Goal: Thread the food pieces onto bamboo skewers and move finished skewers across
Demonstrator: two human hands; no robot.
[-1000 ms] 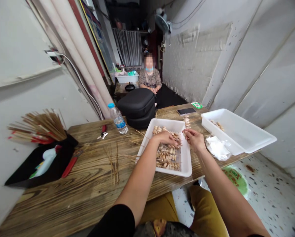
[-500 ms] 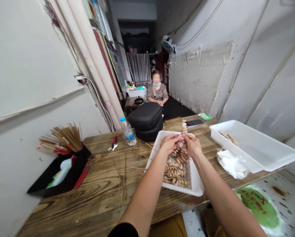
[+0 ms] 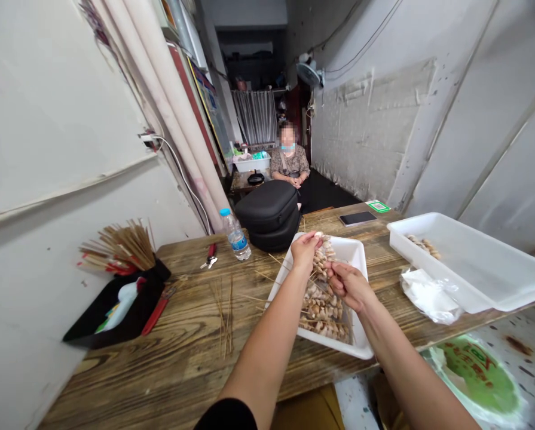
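Note:
A white tray (image 3: 357, 255) with several finished meat skewers lies on the wooden table (image 3: 182, 334) in front of me. Above it I hold one loaded skewer (image 3: 321, 258) between both hands. My left hand (image 3: 306, 248) pinches its far top end. My right hand (image 3: 348, 284) grips its lower stick end, nearer to me. The skewer slants over the tray, carrying pale meat pieces.
A second white tray (image 3: 473, 263) with a few pieces sits at the right, a crumpled plastic bag (image 3: 428, 295) beside it. Loose bamboo sticks (image 3: 225, 310), a water bottle (image 3: 235, 234), a black case (image 3: 269, 214), a phone (image 3: 357, 218) and a black box of sticks (image 3: 119, 257) stand around. A person (image 3: 289, 158) sits beyond.
My hands met over the tray's far end, then drew apart along the skewer; the right hand slid back toward me. The camera view shifted upward and right.

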